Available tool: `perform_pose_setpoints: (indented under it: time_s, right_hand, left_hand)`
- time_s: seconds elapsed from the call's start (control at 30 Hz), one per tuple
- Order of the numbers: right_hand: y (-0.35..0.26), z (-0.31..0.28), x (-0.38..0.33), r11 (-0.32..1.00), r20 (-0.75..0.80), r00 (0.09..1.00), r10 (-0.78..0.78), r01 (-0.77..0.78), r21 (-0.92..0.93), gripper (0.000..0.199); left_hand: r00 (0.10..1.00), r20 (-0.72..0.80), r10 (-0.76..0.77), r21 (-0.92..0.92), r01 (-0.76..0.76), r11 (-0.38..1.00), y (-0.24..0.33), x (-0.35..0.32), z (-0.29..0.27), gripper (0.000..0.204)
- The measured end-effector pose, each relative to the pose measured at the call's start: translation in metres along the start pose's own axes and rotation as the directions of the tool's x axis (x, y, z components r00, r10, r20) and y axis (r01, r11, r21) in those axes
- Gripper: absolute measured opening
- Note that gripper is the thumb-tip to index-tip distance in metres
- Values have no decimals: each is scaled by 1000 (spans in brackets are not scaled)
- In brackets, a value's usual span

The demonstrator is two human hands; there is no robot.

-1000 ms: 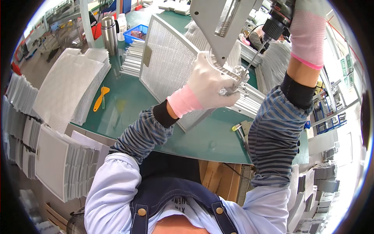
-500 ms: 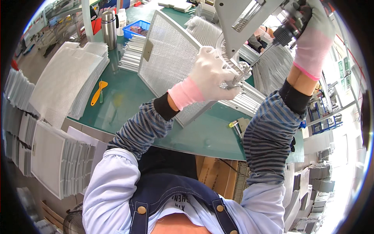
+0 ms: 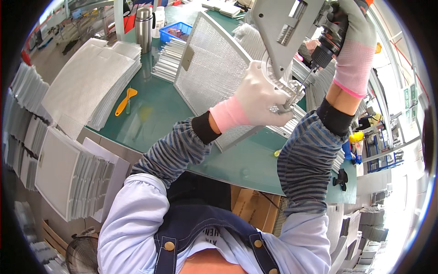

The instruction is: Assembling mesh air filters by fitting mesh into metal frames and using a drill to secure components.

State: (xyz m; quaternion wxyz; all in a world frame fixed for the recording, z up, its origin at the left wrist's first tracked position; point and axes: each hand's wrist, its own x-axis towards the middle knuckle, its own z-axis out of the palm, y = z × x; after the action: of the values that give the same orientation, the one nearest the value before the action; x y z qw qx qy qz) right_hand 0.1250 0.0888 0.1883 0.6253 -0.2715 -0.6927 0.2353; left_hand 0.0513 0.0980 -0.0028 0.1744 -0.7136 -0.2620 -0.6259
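My left hand (image 3: 260, 98), in a white and pink glove, grips a small metal part (image 3: 287, 91) at the edge of a square metal mesh filter panel (image 3: 210, 68) that leans upright on the green table (image 3: 150, 114). My right hand (image 3: 351, 36), gloved the same way, is raised and wrapped around a power screwdriver (image 3: 326, 43). Its bit points down at the metal part beside my left fingers. A grey metal bracket (image 3: 283, 27) hangs above both hands.
Stacks of mesh filter panels (image 3: 91, 86) lie at the left, with more (image 3: 68, 178) off the table's near left corner. A yellow scraper (image 3: 124, 101), a steel flask (image 3: 143, 27) and a blue bin (image 3: 175, 32) sit at the back. Filter frames (image 3: 319, 86) pile at the right.
My right hand with the screwdriver has come down and leftward, bringing the bit closer to the metal part. My left hand keeps its grip at the panel's edge.
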Motion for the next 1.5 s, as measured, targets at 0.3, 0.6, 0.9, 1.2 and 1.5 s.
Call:
perform_pose_setpoints:
  time_s: [0.3, 0.6, 0.9, 1.2, 1.5]
  right_hand:
    - [26, 2, 7, 944, 60, 956, -287, 271, 191, 19]
    - [53, -24, 28, 904, 15, 949, -316, 296, 308, 20]
    - [56, -13, 16, 870, 44, 872, -488, 482, 103, 24]
    - [55, -11, 8, 891, -67, 933, -353, 357, 281, 17]
    - [109, 27, 76, 867, 88, 973, -215, 148, 476, 22]
  left_hand:
    - [1000, -28, -3, 74, 5, 997, 3, -7, -4, 22]
    - [999, -36, -21, 20, 22, 1000, 3, -7, -4, 25]
    - [995, -5, -97, -72, 96, 993, 2, -11, -1, 29]
    - [998, -50, -30, -65, 27, 997, -2, -6, 7, 25]
    - [993, -113, -31, 15, 33, 999, -7, -14, -8, 28]
